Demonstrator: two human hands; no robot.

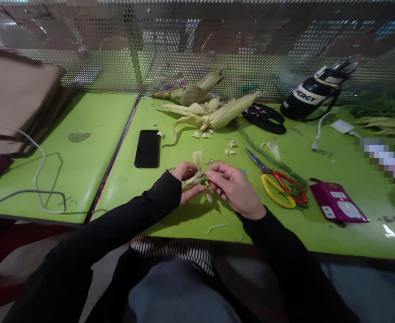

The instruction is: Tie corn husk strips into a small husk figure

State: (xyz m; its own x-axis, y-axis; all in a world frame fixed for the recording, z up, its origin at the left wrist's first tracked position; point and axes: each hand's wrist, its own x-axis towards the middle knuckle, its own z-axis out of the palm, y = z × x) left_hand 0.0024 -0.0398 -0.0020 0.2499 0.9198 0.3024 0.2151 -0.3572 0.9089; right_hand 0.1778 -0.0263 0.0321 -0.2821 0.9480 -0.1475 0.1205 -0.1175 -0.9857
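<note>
My left hand and my right hand meet over the green table, both closed on a small bundle of corn husk strips. One pale strip stands up between the two thumbs. The left fingers curl under the bundle; the right thumb and forefinger pinch its right end. Small husk scraps lie on the table around the hands. Both arms wear black sleeves.
Corn husks are piled at the back. A black phone lies to the left, scissors with red and yellow handles to the right, beside a magenta box. A black bag, cables and a perforated metal screen stand behind.
</note>
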